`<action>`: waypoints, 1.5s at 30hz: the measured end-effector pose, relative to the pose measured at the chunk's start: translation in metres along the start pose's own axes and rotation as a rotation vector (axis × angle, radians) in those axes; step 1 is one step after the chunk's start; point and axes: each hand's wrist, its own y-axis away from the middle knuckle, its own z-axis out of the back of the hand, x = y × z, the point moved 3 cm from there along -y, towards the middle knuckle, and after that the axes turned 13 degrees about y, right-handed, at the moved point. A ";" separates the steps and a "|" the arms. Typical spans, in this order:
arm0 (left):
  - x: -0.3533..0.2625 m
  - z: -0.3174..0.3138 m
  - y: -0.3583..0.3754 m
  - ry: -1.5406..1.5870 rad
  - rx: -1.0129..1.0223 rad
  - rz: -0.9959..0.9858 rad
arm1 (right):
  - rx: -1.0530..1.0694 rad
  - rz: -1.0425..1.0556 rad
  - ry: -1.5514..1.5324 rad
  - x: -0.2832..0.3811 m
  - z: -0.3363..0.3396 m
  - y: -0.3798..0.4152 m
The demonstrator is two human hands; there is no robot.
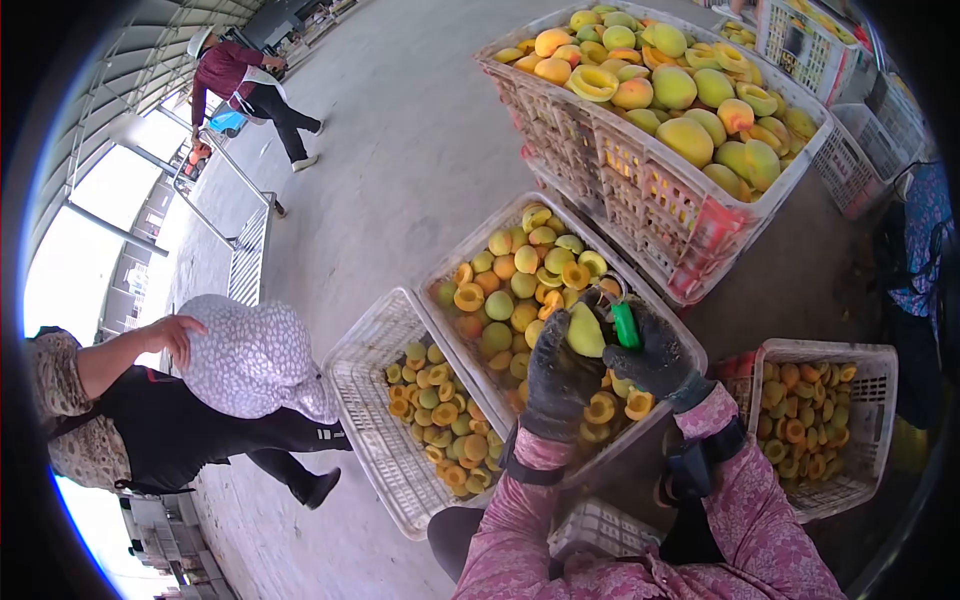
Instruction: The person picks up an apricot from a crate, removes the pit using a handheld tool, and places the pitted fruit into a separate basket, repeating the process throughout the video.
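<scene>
Pink shirt (610, 580) cut off; left grip (560, 380) clamps fruit (586, 332), right grip (655, 358) partly hidden green tool (625, 325).

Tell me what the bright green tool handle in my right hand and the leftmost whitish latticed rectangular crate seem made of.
Bright green tool handle: likely plastic, smooth, possibly glossy, judging by its solid, even colour; painted metal stays possible. Whitish latticed rectangular crate: probably moulded plastic, dull-finished, given its regular repeated openings.

Left hand (560, 375) partly hides the fruit (586, 333) — the green tool (626, 325) seems blurred at its tip.
</scene>
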 end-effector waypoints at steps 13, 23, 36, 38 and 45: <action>-0.018 0.010 0.002 0.058 0.024 -0.210 | 0.215 -0.354 -0.730 0.012 0.011 0.005; -0.023 0.006 0.013 -0.042 -0.002 -0.333 | 0.240 0.276 -0.153 -0.012 -0.027 0.021; -0.027 0.007 0.015 0.124 -0.083 -0.102 | 0.040 0.673 0.524 0.016 -0.030 0.032; -0.029 0.011 0.014 0.183 0.007 -0.089 | 0.170 0.549 0.418 0.019 -0.032 0.032; -0.030 0.013 0.018 0.197 -0.085 -0.135 | 0.213 0.274 0.101 0.025 -0.032 0.031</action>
